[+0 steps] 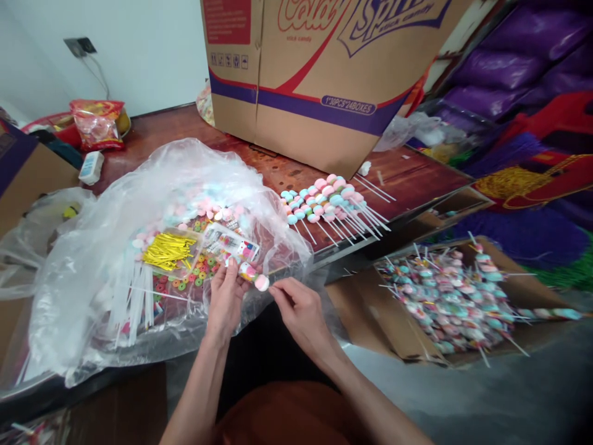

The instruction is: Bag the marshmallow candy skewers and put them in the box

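Observation:
My left hand (227,295) is closed round a marshmallow skewer (262,283), a short row of coloured candy pieces with a white and pink one at its right end. The fingers of my right hand (299,304) pinch at that end, where a thin stick seems to come out; the fingers partly hide it. Just behind the skewer lie printed clear wrappers (231,242). To the left, yellow twist ties (169,250) fill a small clear tray, and white sticks (139,296) lie in a bunch. Loose ring candies (204,267) are scattered under the wrappers.
A clear plastic sheet (69,321) covers the table's left part. Finished-looking skewers (327,199) are piled on the table's right, before a large carton (296,117). Wrapped skewers fill an open cardboard box (370,309) at lower right. A red packet (98,123) stands far left.

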### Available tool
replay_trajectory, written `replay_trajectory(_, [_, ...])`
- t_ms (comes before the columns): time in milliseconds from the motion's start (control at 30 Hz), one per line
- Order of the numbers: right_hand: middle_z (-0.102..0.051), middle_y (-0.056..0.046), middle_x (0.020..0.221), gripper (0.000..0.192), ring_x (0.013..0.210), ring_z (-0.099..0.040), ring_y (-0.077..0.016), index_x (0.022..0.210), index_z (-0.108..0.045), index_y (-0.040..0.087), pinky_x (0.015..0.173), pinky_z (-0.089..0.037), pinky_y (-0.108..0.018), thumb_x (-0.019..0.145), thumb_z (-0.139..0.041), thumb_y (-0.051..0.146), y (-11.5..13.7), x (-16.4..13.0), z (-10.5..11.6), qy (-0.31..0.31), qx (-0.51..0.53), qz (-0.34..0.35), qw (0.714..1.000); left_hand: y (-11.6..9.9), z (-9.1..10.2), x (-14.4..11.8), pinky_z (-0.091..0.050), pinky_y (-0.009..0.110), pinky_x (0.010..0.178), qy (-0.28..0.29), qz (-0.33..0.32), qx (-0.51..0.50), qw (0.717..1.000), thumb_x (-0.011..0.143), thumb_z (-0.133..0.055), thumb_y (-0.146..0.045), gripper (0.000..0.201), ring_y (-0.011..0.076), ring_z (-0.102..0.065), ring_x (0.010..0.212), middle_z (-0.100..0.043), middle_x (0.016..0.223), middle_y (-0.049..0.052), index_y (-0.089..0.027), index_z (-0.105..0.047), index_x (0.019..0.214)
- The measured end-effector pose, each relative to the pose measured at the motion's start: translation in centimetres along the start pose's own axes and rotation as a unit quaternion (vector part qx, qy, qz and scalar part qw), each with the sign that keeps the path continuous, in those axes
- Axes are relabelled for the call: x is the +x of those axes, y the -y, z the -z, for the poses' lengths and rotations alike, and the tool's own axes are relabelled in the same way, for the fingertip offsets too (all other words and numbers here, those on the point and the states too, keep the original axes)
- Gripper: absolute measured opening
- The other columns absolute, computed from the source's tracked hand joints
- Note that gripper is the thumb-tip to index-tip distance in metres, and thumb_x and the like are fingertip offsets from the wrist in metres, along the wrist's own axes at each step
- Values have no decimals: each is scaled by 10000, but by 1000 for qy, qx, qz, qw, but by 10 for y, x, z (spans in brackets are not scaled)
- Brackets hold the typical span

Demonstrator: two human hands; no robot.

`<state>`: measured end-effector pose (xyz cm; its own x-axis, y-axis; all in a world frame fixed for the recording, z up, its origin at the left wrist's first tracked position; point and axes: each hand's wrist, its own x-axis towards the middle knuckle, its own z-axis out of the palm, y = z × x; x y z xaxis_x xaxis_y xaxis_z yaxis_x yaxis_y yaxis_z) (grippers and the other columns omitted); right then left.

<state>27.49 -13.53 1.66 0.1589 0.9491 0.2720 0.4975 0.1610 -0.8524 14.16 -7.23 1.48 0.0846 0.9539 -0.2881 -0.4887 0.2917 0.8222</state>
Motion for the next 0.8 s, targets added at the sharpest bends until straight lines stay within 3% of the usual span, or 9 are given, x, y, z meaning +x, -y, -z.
replay_trajectory(167, [-636, -18, 753, 208, 672, -585, -145, 808, -624, 203, 654, -436, -257, 973, -505, 159, -8, 2, 7, 3, -49, 41, 998, 1, 1, 2, -564, 320, 733, 11, 28, 25, 999, 744, -784, -534, 437, 215, -728, 798, -736, 836, 93, -140, -677, 901])
replay_trajectory(333, [-629, -34, 770, 236, 698, -599, -153, 831, -612, 207, 676, -464, -257, 1006, -455, 183, -9, 6, -12, -36, -82, 80, 993, 8, -2, -1, -569, 310, 756, -8, 26, 26, 999, 703, -811, -544, 465, 182, -718, 792, -737, 876, 62, -164, -674, 934])
replay_trajectory(433, [-640, -52, 801, 250, 728, -623, -158, 851, -618, 202, 695, -487, -254, 1014, -430, 183, -5, 5, -21, -48, -76, 83, 992, 8, -2, -2, -573, 341, 776, 5, 29, 23, 999, 727, -787, -555, 438, 208, -728, 823, -740, 849, 69, -162, -677, 888])
replay_trajectory(567, [-645, -48, 801, 246, 710, -621, -155, 868, -638, 204, 687, -496, -248, 1009, -437, 188, -2, 0, -20, -11, -71, 69, 995, 3, 0, -1, -568, 394, 820, 10, 25, -10, 1000, 729, -780, -569, 446, 265, -739, 896, -748, 836, 95, -152, -684, 853])
replay_trajectory(800, [-711, -62, 880, 264, 783, -679, -168, 1044, -690, 209, 757, -527, -260, 1014, -431, 166, -15, 1, -5, 36, -64, 70, 995, -3, 0, 1, -579, 407, 805, 13, 28, -16, 999, 698, -792, -599, 494, 278, -746, 878, -756, 848, 113, -140, -671, 837])
